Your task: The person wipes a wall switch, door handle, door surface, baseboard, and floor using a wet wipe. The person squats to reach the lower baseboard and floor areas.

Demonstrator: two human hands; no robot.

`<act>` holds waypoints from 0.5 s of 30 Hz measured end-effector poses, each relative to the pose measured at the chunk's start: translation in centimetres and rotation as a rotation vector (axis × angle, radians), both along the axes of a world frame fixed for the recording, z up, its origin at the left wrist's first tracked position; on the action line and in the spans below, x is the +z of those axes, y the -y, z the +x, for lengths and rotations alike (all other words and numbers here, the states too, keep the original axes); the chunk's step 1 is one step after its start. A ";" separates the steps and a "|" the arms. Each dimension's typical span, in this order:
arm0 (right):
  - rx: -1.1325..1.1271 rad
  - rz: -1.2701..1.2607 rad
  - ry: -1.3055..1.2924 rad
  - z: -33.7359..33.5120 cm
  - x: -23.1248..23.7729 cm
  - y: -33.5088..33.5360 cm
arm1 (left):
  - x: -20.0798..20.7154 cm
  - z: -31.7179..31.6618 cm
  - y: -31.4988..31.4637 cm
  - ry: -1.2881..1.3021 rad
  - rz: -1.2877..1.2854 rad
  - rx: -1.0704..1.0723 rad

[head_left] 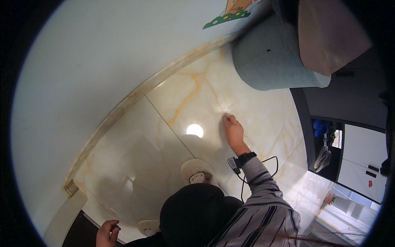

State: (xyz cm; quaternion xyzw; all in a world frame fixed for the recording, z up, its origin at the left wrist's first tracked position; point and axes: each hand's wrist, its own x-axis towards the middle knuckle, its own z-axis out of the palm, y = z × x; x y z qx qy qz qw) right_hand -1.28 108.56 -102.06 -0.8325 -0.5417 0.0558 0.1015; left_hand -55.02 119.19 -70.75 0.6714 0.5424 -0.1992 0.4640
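Head view: the right hand (pixel 233 131) is stretched far forward and down to the glossy marble floor tile (pixel 255 111), fingers drawn together, tips pressed on something too small to be made out. The striped sleeve (pixel 263 193) runs near-to-far. The left hand (pixel 108 233) is seen near left, fingers loosely curled, nothing held. A grey cylindrical stool (pixel 271 61) is seen far right.

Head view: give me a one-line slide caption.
Right hand reaches down, fingertips on glossy cream marble floor tile; left hand hangs loosely curled, empty.
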 end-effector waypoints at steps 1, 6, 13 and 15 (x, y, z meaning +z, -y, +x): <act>0.004 -0.027 -0.009 -0.4 0.2 0.8 | -0.1 -0.1 0.0 -0.012 -0.029 0.011; 0.010 -0.011 0.012 -0.1 0.2 -0.1 | -0.3 0.0 -0.1 -0.018 -0.012 -0.022; -0.004 0.058 0.025 0.8 -1.0 -4.1 | -0.1 0.3 -0.3 -0.026 -0.033 0.018; 0.023 0.003 0.014 -0.6 -0.4 -1.8 | -0.5 0.2 0.1 -0.049 -0.025 0.091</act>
